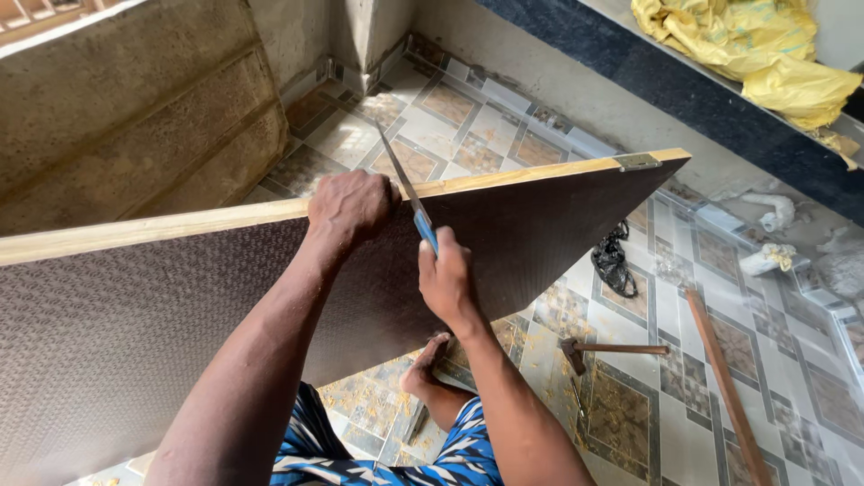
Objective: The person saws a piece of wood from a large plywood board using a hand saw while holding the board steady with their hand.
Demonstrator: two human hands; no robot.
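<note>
A dark brown textured board with a pale wood edge stands on edge across the patterned tile floor. The left hand clamps closed over its top edge; the right hand, fist closed, grips a blue-handled handsaw against that edge. Beyond the board's hinged corner lie a hammer, a wooden strip and sawdust.

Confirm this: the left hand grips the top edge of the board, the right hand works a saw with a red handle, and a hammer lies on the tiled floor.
Not quite. The head view shows the saw has a blue handle, not red. The rest stands: the left hand grips the top edge of the board, the right hand works the saw, and a hammer lies on the tiled floor.
</note>
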